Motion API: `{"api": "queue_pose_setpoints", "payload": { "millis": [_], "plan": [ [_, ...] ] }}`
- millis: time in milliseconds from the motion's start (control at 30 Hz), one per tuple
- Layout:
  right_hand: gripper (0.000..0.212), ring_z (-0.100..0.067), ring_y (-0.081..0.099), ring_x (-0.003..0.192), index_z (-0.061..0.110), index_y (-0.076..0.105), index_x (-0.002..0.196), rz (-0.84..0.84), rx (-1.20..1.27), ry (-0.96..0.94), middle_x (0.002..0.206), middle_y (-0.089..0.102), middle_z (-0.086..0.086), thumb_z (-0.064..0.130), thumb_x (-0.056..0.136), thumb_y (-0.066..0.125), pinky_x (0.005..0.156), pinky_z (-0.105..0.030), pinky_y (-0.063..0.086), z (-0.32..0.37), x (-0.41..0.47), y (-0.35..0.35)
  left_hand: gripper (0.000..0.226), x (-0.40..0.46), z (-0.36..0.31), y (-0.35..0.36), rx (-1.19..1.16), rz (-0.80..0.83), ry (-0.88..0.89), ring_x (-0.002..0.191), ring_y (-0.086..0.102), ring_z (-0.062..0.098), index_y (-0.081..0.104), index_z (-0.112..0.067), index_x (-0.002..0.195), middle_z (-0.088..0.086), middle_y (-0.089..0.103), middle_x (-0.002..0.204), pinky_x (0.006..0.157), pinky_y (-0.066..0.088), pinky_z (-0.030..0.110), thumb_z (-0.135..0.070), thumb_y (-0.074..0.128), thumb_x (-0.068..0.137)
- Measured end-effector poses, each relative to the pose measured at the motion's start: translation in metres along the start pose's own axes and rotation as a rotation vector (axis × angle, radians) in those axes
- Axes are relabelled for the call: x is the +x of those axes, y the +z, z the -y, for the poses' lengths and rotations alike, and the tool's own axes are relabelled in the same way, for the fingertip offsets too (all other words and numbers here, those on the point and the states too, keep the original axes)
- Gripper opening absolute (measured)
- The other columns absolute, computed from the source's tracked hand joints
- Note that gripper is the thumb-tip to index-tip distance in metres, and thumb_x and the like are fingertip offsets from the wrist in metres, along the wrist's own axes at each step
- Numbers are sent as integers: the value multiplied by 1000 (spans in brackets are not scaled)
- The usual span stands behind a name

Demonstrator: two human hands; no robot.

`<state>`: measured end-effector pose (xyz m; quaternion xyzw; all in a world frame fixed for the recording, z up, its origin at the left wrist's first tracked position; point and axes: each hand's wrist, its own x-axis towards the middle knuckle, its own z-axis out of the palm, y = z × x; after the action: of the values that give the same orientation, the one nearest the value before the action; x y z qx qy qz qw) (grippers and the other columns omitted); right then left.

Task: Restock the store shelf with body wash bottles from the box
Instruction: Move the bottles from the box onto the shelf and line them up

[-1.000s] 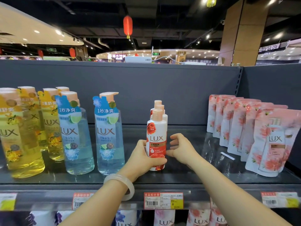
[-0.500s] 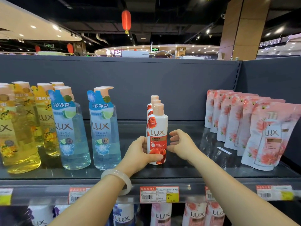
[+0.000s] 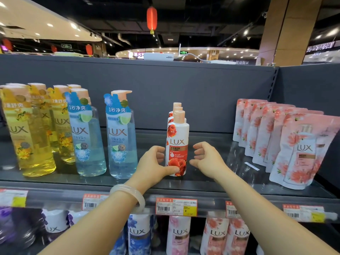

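A white and red LUX body wash bottle stands upright at the front of a short row of the same bottles on the dark shelf. My left hand is at its left side, thumb lying across the bottle's lower front, fingers curled beside it. My right hand hovers just right of the bottle with loosely curled fingers and a small gap, holding nothing. The box is out of view.
Two blue LUX pump bottles and several yellow ones stand to the left. Pink LUX refill pouches lean in a row at the right. Price tags line the shelf edge; more bottles fill the shelf below.
My right hand has come off the bottle and drawn slightly to the right. My left hand's grip has loosened, with the thumb still on the bottle. The bottle stays standing in place.
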<state>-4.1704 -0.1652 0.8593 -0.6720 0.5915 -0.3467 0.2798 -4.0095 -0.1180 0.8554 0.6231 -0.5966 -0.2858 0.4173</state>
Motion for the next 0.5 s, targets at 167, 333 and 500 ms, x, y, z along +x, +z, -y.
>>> {"api": "queue_pose_setpoints", "payload": {
  "millis": [167, 333, 500],
  "plan": [
    [32, -8, 56, 92, 21, 50, 117, -373, 231, -232, 113, 56, -2, 6, 89, 58, 88, -25, 51, 5, -22, 6, 51, -32, 4, 3, -66, -275, 172, 110, 55, 7, 51, -22, 120, -7, 57, 119, 95, 44, 17, -24, 76, 76],
    [35, -8, 57, 83, 31, 50, 103, -414, 400, -602, 100, 56, -1, 1, 86, 59, 75, -17, 49, 31, -58, 40, 35, -58, 25, 2, -27, -455, 396, 92, 57, -4, 54, -29, 99, -15, 60, 99, 84, 42, 5, -12, 75, 76],
    [24, -13, 54, 83, 8, 60, 97, -184, 198, -798, 93, 51, 2, -1, 76, 54, 76, -22, 46, 52, -93, 99, 28, -91, 62, -29, 219, -377, 348, 91, 56, 8, 61, -14, 101, -5, 60, 96, 77, 43, 21, -8, 66, 74]
  ]
}}
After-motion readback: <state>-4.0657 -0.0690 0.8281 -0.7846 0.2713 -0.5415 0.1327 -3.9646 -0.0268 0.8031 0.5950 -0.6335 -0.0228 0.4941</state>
